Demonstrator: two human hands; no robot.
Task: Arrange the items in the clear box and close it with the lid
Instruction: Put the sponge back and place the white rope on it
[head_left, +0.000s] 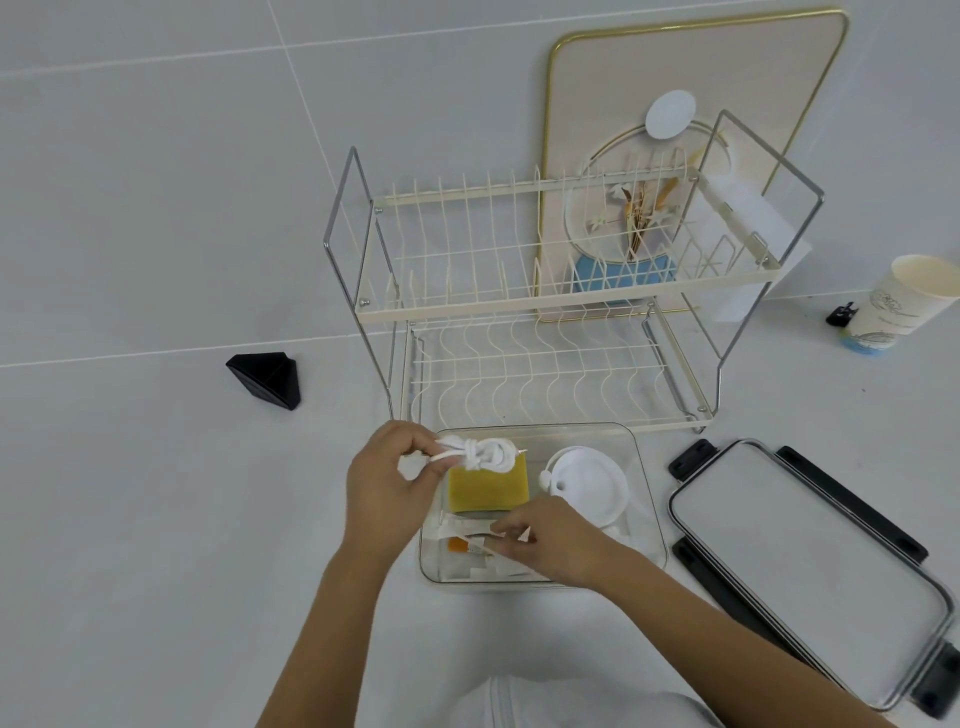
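The clear box (649, 499) sits on the white surface in front of me. Inside it lie a yellow sponge (488, 488), a white round lid-like piece (587, 483) and flat wrapped packets (467, 545) with an orange mark. My left hand (387, 483) pinches a knotted white cord bundle (480, 452) above the box's far left corner. My right hand (550, 540) reaches into the box, fingertips closed on the wrapped packets. The box's lid (810, 561), clear with black clips, lies flat to the right of the box.
A cream two-tier dish rack (545, 306) stands just behind the box. A black wedge-shaped object (267, 379) lies to the left. A paper cup (904, 304) and a small black clip (841, 314) are at far right. A gold-rimmed board (691, 67) leans behind the rack.
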